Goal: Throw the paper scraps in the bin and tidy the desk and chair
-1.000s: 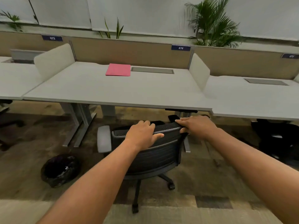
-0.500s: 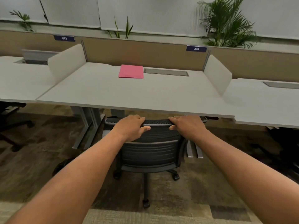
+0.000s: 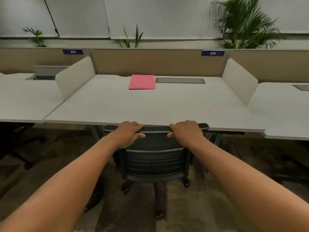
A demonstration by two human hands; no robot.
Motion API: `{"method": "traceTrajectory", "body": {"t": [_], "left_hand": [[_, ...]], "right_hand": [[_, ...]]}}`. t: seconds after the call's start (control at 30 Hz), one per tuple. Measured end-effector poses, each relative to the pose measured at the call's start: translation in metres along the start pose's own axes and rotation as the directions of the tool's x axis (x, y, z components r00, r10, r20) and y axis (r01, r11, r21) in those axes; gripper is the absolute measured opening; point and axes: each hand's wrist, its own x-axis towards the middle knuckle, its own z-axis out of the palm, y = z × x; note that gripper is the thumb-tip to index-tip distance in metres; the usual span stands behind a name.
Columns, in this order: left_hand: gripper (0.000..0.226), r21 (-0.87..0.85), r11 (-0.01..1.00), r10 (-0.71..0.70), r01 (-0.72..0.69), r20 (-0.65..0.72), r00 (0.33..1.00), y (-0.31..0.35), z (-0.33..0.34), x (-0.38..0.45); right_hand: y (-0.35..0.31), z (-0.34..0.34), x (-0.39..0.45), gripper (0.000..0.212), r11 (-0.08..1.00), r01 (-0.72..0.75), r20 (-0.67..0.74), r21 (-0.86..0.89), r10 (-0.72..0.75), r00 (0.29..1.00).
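At the tabletop's [image 3: 150,106] near edge, both hands, left [image 3: 129,133] and right [image 3: 185,132], curl around the top rail of the dark chair [image 3: 154,163], whose seat sits tucked underneath. A pink folder [image 3: 142,82] lies far back beside the cable hatch [image 3: 180,80]; white side dividers [image 3: 75,76] bound the bare surface between.

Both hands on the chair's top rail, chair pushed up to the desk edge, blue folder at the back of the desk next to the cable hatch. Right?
Not quite: the head view shows the folder is pink, not blue. The rest holds: left hand and right hand grip the chair top rail at the desk edge, folder beside the cable hatch.
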Motion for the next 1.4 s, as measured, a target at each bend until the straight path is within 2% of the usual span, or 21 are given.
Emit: {"method": "traceTrajectory", "body": {"t": [0.13,0.33,0.73,0.9,1.2,1.4], "left_hand": [[0.059,0.082,0.996,-0.015,0.014,0.002,1.000,-0.031,0.005,0.013],[0.058,0.052,0.996,-0.071,0.070,0.008,0.997,-0.058,0.008,0.022],[0.062,0.029,1.000,-0.005,0.005,-0.003,1.000,-0.111,0.005,0.036],[0.079,0.014,1.000,0.002,-0.002,-0.019,1.000,-0.114,0.007,0.040],[0.059,0.025,0.999,0.032,-0.032,-0.006,0.999,-0.110,0.003,0.039],[0.060,0.005,1.000,0.025,-0.026,0.023,0.999,-0.099,-0.007,0.028]], "right_hand": [[-0.012,0.002,0.025,0.045,1.000,-0.012,-0.009,0.008,0.013,1.000],[-0.027,-0.002,0.048,0.045,0.997,-0.057,0.028,0.048,0.056,0.998],[-0.061,-0.008,0.076,0.045,0.988,-0.131,0.037,0.081,0.128,0.991],[-0.063,-0.007,0.079,0.045,0.987,-0.150,0.019,0.049,0.149,0.989],[-0.070,-0.003,0.078,0.044,0.982,-0.180,0.014,0.055,0.179,0.984],[-0.077,-0.014,0.076,0.047,0.952,-0.278,0.146,0.132,0.258,0.955]]}}
